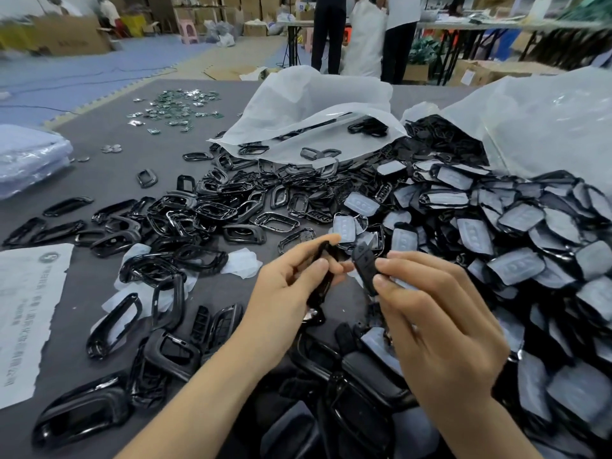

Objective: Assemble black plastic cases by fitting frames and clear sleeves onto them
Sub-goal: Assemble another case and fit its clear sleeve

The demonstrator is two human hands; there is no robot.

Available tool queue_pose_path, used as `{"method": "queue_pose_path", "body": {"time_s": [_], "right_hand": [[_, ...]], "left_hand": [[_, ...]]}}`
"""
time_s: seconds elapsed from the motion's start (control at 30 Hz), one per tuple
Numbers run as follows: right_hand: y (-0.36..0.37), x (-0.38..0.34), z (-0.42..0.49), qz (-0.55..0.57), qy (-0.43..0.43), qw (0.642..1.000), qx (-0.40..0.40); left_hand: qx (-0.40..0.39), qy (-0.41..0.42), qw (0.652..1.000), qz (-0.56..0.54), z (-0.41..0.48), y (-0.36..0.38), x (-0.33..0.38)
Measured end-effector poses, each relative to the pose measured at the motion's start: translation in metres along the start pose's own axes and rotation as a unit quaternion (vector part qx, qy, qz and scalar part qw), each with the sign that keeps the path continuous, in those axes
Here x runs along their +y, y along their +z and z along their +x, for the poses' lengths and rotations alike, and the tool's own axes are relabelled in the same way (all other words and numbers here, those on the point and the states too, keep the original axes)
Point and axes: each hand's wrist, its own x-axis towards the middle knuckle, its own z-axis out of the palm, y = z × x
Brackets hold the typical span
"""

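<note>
My left hand grips a glossy black frame edge-on above the grey table. My right hand pinches a black plastic case between thumb and fingers, just right of the frame. The two parts are close together but apart. A heap of loose black frames spreads across the table's middle. A large pile of black cases with clear sleeves fills the right side.
Two white plastic bags lie open behind the heaps. A printed paper sheet lies at the left edge, small green parts at the far left. Assembled black cases lie below my hands. People stand beyond the table.
</note>
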Motion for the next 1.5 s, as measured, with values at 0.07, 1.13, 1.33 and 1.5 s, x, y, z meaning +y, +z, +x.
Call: {"method": "queue_pose_path", "body": {"time_s": [0.07, 1.13, 1.33, 1.5], "right_hand": [[0.001, -0.002, 0.0, -0.005, -0.009, 1.0, 0.006], [0.008, -0.01, 0.003, 0.244, 0.464, 0.849, -0.072], [0.007, 0.001, 0.0, 0.3, 0.555, 0.773, -0.068], [0.005, 0.001, 0.003, 0.343, 0.605, 0.717, -0.042]], "left_hand": [[0.006, -0.043, 0.992, -0.119, 0.001, 0.001, 0.002], [-0.087, -0.114, 0.975, -0.171, -0.008, 0.02, -0.007], [-0.118, -0.148, 0.973, -0.133, -0.011, 0.019, -0.006], [-0.125, -0.157, 0.971, -0.127, -0.011, 0.022, -0.009]]}}
